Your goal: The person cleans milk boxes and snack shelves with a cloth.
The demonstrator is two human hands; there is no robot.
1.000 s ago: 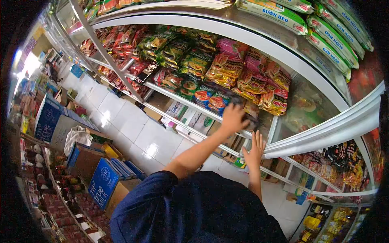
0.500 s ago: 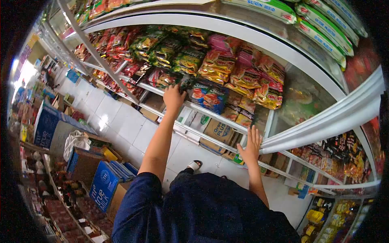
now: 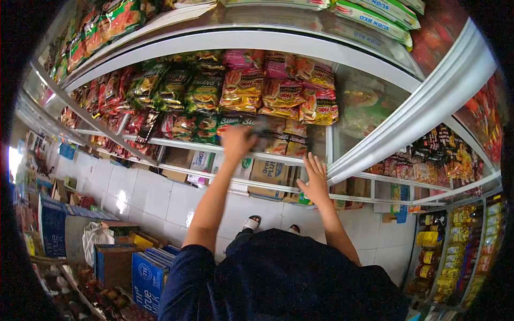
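- Left hand (image 3: 235,143): blurred at front noodle packets (image 3: 242,88); grip cannot be told.
- Right hand (image 3: 317,187): open at shelf edge (image 3: 187,145), probably for balance.
- Packets: shelved in like-coloured groups, presumably sorted by kind.

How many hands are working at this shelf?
2. The left hand, blurred, is over the front row of packets; the right hand is open beside the white front rail. No others show, though the shelving and packets could hide something.
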